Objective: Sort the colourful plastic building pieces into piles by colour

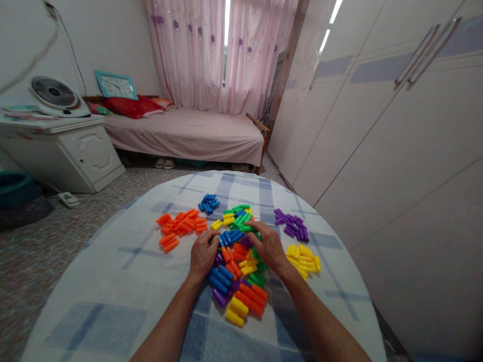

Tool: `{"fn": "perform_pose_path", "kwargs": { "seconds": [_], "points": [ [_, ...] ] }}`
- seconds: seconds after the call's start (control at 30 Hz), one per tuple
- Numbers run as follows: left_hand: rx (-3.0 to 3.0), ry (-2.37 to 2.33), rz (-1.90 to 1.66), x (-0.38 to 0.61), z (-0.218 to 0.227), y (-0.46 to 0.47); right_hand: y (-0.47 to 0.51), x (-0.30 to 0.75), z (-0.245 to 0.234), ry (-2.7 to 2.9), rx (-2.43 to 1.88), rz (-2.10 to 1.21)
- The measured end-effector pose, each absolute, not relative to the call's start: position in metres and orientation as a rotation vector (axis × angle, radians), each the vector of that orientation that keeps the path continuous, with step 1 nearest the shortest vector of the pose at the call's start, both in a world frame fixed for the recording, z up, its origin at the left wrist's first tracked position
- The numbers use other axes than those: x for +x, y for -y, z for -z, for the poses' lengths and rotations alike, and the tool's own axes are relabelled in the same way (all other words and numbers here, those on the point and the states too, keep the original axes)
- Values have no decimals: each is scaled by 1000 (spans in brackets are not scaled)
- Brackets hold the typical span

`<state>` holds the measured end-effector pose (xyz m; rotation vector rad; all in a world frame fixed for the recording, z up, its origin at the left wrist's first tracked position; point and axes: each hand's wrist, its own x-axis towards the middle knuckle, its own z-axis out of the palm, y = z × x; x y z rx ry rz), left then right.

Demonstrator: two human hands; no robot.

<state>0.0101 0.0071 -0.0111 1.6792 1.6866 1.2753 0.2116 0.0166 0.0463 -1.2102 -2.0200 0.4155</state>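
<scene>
A mixed heap of coloured plastic pegs (237,281) lies in the middle of a round table covered with a checked cloth (113,281). My left hand (203,255) rests on the heap's left side, fingers curled on blue pegs (230,237). My right hand (268,246) sits on the right side, fingers bent over green pegs (247,227). Sorted groups lie around: orange pegs (180,227) at the left, a small blue group (208,202) behind, purple pegs (291,224) and yellow pegs (304,259) at the right.
White wardrobe doors (396,151) stand close on the right. Beyond the table are a bed (188,133) under pink curtains, a white cabinet (71,151) with a fan (56,95), and a speckled floor (30,251).
</scene>
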Motion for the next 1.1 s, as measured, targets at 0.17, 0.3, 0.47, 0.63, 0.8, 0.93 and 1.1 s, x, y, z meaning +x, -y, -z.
{"fn": "perform_pose_path", "kwargs": {
  "seconds": [0.17,0.3,0.47,0.63,0.8,0.93,1.1],
  "points": [
    [1661,-1667,-1299,11,9,-7,-7,205,-67,2216,-1053,-470],
    [1654,-1674,-1299,12,9,-7,-41,203,-70,2149,-1138,-324],
    [1646,-1652,-1315,13,10,-7,-111,195,-54,2278,-1507,-220],
    [1649,-1649,-1306,13,10,-6,-150,177,-46,2471,-1761,-306],
    [1649,-1658,-1303,13,8,-4,-162,164,-43,2551,-1781,-399],
    [1647,-1664,-1293,13,6,-4,-163,161,-44,2597,-1742,-400],
    [1646,-1668,-1297,13,6,-5,-162,162,-44,2612,-1731,-371]
  ]
}}
